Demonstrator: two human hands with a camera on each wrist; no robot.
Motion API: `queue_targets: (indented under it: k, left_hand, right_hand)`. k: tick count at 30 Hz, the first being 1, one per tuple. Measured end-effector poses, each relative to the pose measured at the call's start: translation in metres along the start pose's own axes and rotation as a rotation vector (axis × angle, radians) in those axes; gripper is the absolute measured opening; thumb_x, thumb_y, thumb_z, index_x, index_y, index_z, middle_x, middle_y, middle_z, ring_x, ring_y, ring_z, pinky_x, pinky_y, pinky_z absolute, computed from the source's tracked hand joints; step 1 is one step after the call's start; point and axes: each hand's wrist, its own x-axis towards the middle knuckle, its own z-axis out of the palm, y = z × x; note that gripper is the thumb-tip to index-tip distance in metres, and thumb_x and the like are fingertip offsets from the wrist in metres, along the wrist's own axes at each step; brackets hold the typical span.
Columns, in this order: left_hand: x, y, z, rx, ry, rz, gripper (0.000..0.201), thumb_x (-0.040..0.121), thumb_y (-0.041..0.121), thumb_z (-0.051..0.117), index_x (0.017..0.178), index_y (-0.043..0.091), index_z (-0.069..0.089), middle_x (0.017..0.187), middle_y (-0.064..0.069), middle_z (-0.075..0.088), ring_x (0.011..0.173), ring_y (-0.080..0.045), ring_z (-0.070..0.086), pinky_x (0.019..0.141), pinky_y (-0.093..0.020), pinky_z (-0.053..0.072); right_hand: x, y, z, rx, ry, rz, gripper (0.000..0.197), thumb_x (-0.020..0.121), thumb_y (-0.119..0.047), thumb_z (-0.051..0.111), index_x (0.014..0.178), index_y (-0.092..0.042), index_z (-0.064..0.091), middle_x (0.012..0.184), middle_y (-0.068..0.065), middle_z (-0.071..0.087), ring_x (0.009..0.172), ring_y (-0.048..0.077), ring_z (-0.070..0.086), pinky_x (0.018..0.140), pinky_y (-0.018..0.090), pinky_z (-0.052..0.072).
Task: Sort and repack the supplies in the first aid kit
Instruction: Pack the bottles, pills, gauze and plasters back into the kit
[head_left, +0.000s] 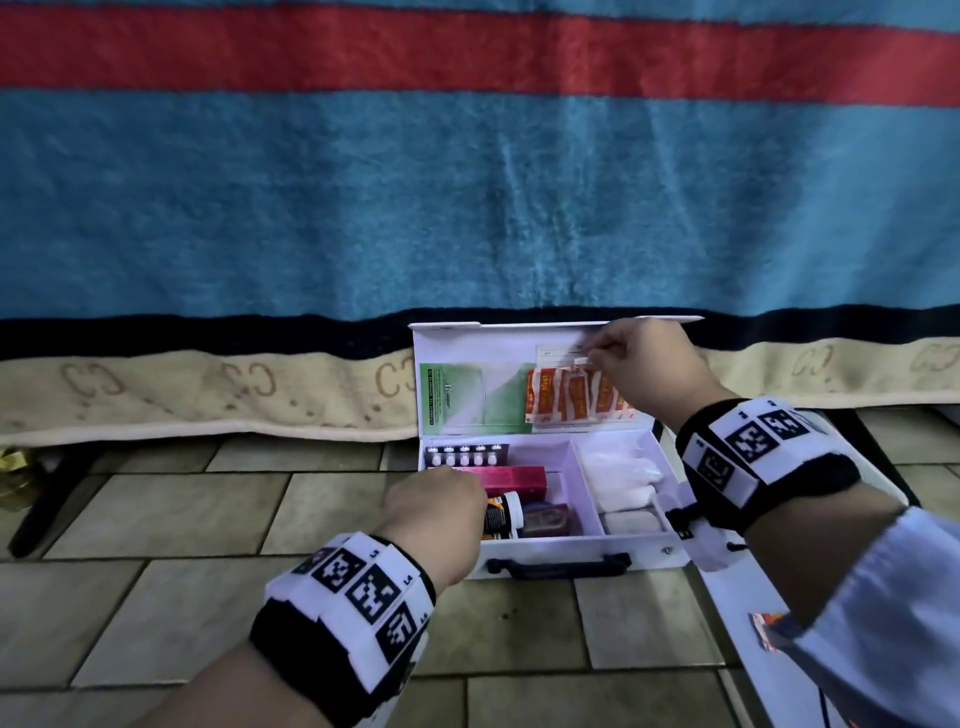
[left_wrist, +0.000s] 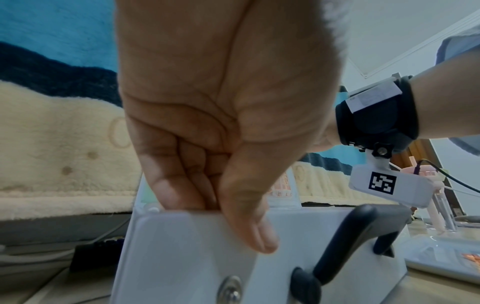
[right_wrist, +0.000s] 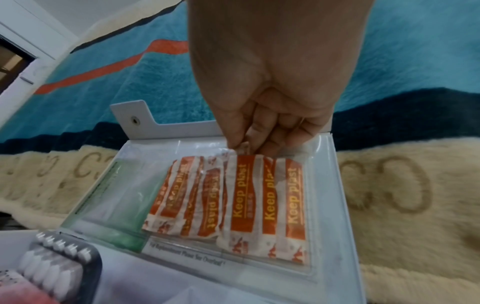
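Note:
The white first aid kit (head_left: 545, 553) lies open on the tiled floor, with its lid (head_left: 467, 343) standing upright against a blanket. My left hand (head_left: 441, 499) grips the case's front left corner (left_wrist: 182, 257), fingers inside and thumb (left_wrist: 249, 226) outside on the front wall. My right hand (head_left: 597, 353) pinches the top end of an orange plaster strip at the mouth of the lid's clear pocket, where several orange plasters (right_wrist: 259, 195) sit beside a green leaflet (right_wrist: 114, 205). The base holds a pill blister pack (head_left: 465, 457), a pink box (head_left: 514, 478), a bottle (head_left: 504, 512) and white dressings (head_left: 623, 475).
A blue, red and cream blanket (head_left: 467, 208) hangs just behind the lid. A black handle (head_left: 561, 564) sits on the case front. To the right lies a white tray (head_left: 737, 623) with an orange item (head_left: 769, 626) on it. A dark leg (head_left: 47, 499) stands at the left.

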Motion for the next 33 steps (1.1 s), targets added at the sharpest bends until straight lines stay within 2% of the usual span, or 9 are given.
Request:
queue_targets:
  k: [4, 7, 11, 15, 20, 24, 28, 31, 33]
  left_hand:
    - [0.0, 0.0, 0.0, -0.004, 0.008, 0.001, 0.021, 0.08, 0.006, 0.06, 0.094, 0.019, 0.068, 0.101, 0.001, 0.066, 0.095, -0.021, 0.062, 0.067, -0.03, 0.046]
    - [0.001, 0.0, 0.001, -0.001, 0.0, -0.004, 0.02, 0.08, 0.007, 0.06, 0.094, 0.019, 0.068, 0.101, 0.001, 0.066, 0.094, -0.02, 0.062, 0.069, -0.03, 0.048]
    - [0.002, 0.0, 0.001, 0.009, -0.006, -0.009, 0.02, 0.079, 0.007, 0.061, 0.093, 0.019, 0.068, 0.099, 0.002, 0.066, 0.093, -0.02, 0.062, 0.068, -0.029, 0.047]
    - [0.001, 0.0, 0.001, 0.016, -0.004, -0.008, 0.019, 0.08, 0.008, 0.062, 0.093, 0.019, 0.068, 0.099, 0.002, 0.067, 0.093, -0.02, 0.062, 0.067, -0.029, 0.046]
    - [0.003, -0.001, 0.001, -0.006, -0.01, -0.03, 0.017, 0.081, 0.01, 0.064, 0.095, 0.02, 0.068, 0.101, 0.003, 0.067, 0.095, -0.019, 0.062, 0.072, -0.029, 0.049]
    - [0.003, -0.001, 0.002, -0.018, -0.007, -0.033, 0.016, 0.081, 0.011, 0.065, 0.095, 0.02, 0.069, 0.103, 0.001, 0.067, 0.095, -0.02, 0.063, 0.072, -0.029, 0.049]
    - [0.002, 0.0, 0.0, 0.023, 0.003, -0.02, 0.016, 0.083, 0.01, 0.063, 0.094, 0.019, 0.069, 0.101, 0.001, 0.067, 0.094, -0.021, 0.063, 0.066, -0.027, 0.045]
    - [-0.001, 0.0, -0.001, 0.052, 0.026, 0.017, 0.015, 0.084, 0.009, 0.061, 0.091, 0.019, 0.07, 0.099, 0.0, 0.069, 0.091, -0.02, 0.064, 0.065, -0.028, 0.047]
    - [-0.003, 0.0, -0.001, 0.041, 0.057, 0.032, 0.013, 0.084, 0.01, 0.061, 0.088, 0.019, 0.07, 0.097, 0.001, 0.069, 0.091, -0.019, 0.064, 0.063, -0.024, 0.044]
  right_hand:
    - [-0.001, 0.001, 0.0, -0.023, -0.052, 0.017, 0.019, 0.091, -0.02, 0.052, 0.097, -0.024, 0.07, 0.078, -0.003, 0.065, 0.06, 0.012, 0.055, 0.046, 0.018, 0.033]
    - [-0.003, 0.001, -0.003, -0.057, -0.052, -0.005, 0.02, 0.095, -0.028, 0.049, 0.104, -0.022, 0.066, 0.086, -0.002, 0.064, 0.07, 0.015, 0.055, 0.048, 0.018, 0.028]
    - [-0.01, 0.0, -0.004, -0.173, -0.048, -0.046, 0.022, 0.091, -0.043, 0.055, 0.099, -0.025, 0.066, 0.087, -0.005, 0.064, 0.077, 0.011, 0.048, 0.069, 0.019, 0.028]
    - [-0.007, 0.004, 0.002, -0.195, 0.002, -0.14, 0.016, 0.086, -0.034, 0.064, 0.093, -0.022, 0.072, 0.097, -0.002, 0.065, 0.1, 0.019, 0.055, 0.089, 0.028, 0.035]
    - [-0.008, -0.003, -0.001, -0.29, -0.017, -0.105, 0.016, 0.088, -0.035, 0.061, 0.097, -0.025, 0.07, 0.103, -0.003, 0.066, 0.112, 0.02, 0.05, 0.088, 0.03, 0.032]
    - [-0.018, -0.003, -0.012, -0.263, 0.017, -0.1, 0.019, 0.087, -0.029, 0.059, 0.104, -0.03, 0.068, 0.109, -0.005, 0.07, 0.108, 0.02, 0.059, 0.1, 0.034, 0.038]
    - [-0.053, 0.01, -0.04, -0.051, 0.078, -0.102, 0.014, 0.083, -0.016, 0.064, 0.093, -0.019, 0.074, 0.086, -0.001, 0.074, 0.084, 0.015, 0.067, 0.08, 0.025, 0.051]
    - [-0.091, 0.042, -0.068, -0.041, 0.004, -0.034, 0.009, 0.079, -0.015, 0.071, 0.085, -0.021, 0.072, 0.074, -0.003, 0.07, 0.071, 0.011, 0.063, 0.061, 0.005, 0.04]
    - [-0.119, 0.074, -0.082, -0.098, -0.102, 0.073, 0.016, 0.075, -0.017, 0.076, 0.08, -0.029, 0.068, 0.073, -0.005, 0.071, 0.064, 0.005, 0.062, 0.058, 0.007, 0.041]
